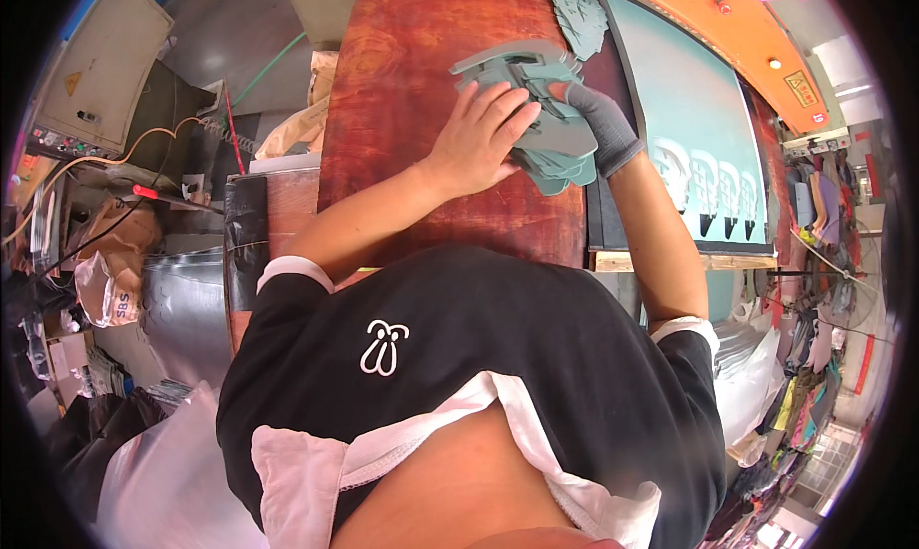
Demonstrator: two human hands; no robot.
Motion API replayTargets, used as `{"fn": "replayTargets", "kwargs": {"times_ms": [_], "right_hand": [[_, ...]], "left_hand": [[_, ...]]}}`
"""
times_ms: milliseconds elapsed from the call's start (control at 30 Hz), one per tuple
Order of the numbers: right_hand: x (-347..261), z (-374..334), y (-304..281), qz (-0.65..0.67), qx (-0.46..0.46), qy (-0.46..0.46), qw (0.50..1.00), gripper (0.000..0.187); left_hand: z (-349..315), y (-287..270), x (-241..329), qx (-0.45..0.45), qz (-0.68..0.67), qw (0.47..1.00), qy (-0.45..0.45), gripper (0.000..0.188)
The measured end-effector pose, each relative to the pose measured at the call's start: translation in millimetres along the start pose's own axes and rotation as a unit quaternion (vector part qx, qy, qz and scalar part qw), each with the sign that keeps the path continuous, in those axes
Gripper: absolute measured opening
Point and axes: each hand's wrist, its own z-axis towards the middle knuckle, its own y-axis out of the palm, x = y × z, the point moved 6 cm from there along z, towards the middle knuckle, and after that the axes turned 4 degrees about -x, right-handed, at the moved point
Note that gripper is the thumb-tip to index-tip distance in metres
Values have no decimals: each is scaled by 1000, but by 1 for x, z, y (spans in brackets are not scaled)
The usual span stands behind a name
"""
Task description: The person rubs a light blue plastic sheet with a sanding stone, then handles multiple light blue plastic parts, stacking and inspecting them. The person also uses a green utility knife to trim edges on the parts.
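A loose stack of grey-green flat cut pieces [560, 139] with curved outlines and slots is held over the reddish-brown wooden table [397, 61]. My bare left hand [481, 135] grips it from the left, fingers laid across the upper pieces. From the right, my right hand [603, 126], in a grey glove, is closed around the stack, its thumb on top. The pieces fan out unevenly below and above my hands. My palms and the stack's underside are hidden.
Right of the table, a pale green sheet [680, 80] with a row of cut-out shapes lies on a black board [605, 219]. Another pile of cut pieces [580, 21] sits at the far edge. An orange machine [756, 32] stands beyond; a grey cabinet [100, 66] is far left.
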Motion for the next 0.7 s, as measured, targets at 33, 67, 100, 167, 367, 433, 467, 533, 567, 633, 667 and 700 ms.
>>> {"fn": "replayTargets", "kwargs": {"times_ms": [33,67,100,167,367,433,467,533,567,633,667,700], "right_hand": [[7,-1,1,32,12,20,999,34],[7,-2,4,33,-4,5,999,35],[10,-3,5,36,1,-2,999,35],[10,-7,6,22,3,-20,1000,36],[9,-35,11,23,-96,42,994,54],[5,-51,4,-49,-68,27,996,67],[-6,-58,4,-199,-44,-85,975,68],[-24,-76,5,-471,94,-255,839,74],[-32,-89,24,-592,76,-398,696,84],[-17,-73,25,-534,18,-311,786,80],[-10,-68,30,-508,-31,-294,809,78],[-6,-62,37,-368,-124,-291,874,73]], "left_hand": [[1,-3,-2,8,5,1000,14,85],[2,-5,-2,14,9,999,29,82],[2,-9,-4,34,-1,999,34,80],[3,-17,-4,80,-24,995,51,76],[3,-18,-38,72,-398,899,-171,59],[-5,-9,-51,48,-572,771,-276,59],[-8,-9,-52,44,-608,736,-293,60],[-16,-5,-53,40,-675,654,-340,63],[-18,-2,-49,6,-694,632,-345,68],[-16,0,-35,-38,-728,620,-290,68],[-14,1,-25,-63,-745,611,-259,69],[-11,-1,-18,-57,-729,644,-223,70]]}}
